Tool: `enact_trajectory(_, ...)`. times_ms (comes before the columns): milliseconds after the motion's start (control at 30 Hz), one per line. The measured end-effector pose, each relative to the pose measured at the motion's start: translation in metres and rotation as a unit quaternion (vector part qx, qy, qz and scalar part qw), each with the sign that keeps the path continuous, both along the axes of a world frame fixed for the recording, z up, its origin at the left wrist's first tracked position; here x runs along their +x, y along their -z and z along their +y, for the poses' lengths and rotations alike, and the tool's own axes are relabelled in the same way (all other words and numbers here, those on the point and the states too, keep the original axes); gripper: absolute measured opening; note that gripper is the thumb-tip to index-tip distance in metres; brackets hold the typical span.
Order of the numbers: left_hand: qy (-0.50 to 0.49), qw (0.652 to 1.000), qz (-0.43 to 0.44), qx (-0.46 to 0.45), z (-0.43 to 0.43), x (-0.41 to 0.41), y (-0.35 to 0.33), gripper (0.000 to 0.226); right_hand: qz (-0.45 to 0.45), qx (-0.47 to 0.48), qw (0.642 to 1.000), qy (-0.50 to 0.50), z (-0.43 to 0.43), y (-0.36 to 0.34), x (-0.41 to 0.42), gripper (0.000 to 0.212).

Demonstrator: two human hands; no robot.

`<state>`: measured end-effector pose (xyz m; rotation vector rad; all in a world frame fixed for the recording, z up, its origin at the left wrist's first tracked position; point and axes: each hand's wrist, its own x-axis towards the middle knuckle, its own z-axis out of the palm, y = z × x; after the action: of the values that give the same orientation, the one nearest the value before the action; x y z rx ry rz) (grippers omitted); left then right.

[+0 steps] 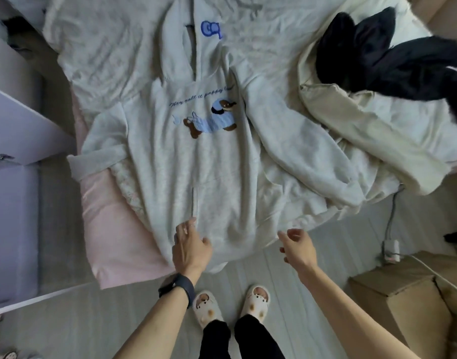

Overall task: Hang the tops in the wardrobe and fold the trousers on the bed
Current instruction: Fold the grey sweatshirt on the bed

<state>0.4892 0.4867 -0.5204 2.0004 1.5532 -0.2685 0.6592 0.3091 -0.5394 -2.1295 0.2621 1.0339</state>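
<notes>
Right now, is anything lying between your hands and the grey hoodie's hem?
Nothing visible. The left hand and right hand are at the bare hem of the hoodie; the black garment lies well off to the right.

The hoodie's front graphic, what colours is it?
Brown dog in a light blue jumper on the pale grey hoodie, clearest in the head view.

Pale grey hoodie [196,161] with brown-and-blue dog print, pink bed [113,229].

The black garment [393,53] is blurred and cut by the right edge. Script on the hoodie [196,164] is illegible.
</notes>
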Motion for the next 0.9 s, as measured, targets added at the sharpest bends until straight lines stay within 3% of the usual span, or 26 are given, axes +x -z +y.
enact_trajectory(133,0.119,0.991,-0.062,0.001,-0.004,0.087,-0.022,0.058,-0.140,-0.024,0.990,-0.005,-0.016,-0.020,0.071,0.052)
enact_trajectory(267,0.232,0.970,-0.073,0.023,-0.003,0.163,-0.027,0.058,-0.227,-0.115,0.965,-0.067,-0.032,-0.021,0.130,0.070)
enact_trajectory(367,0.294,0.952,-0.070,0.046,0.008,0.206,-0.021,0.059,-0.242,-0.202,0.927,-0.203,-0.039,-0.012,0.160,0.095)
enact_trajectory(500,0.333,0.939,-0.039,0.073,0.033,0.252,-0.013,0.061,-0.189,-0.164,0.937,-0.242,-0.027,-0.006,0.203,0.113)
enact_trajectory(567,0.360,0.928,-0.030,0.096,0.047,0.276,-0.011,0.061,-0.169,-0.170,0.934,-0.266,-0.019,-0.010,0.227,0.086)
enact_trajectory(667,0.394,0.912,0.007,0.112,0.072,0.307,-0.009,0.065,-0.262,-0.203,0.885,-0.325,-0.006,-0.031,0.257,0.033)
enact_trajectory(800,0.400,0.908,0.062,0.110,0.111,0.341,-0.018,0.077,-0.462,-0.116,0.855,-0.206,0.018,-0.094,0.315,0.018)
enact_trajectory(900,0.392,0.911,0.063,0.113,0.138,0.369,-0.032,0.079,-0.618,-0.065,0.773,-0.131,0.052,-0.155,0.381,0.019)
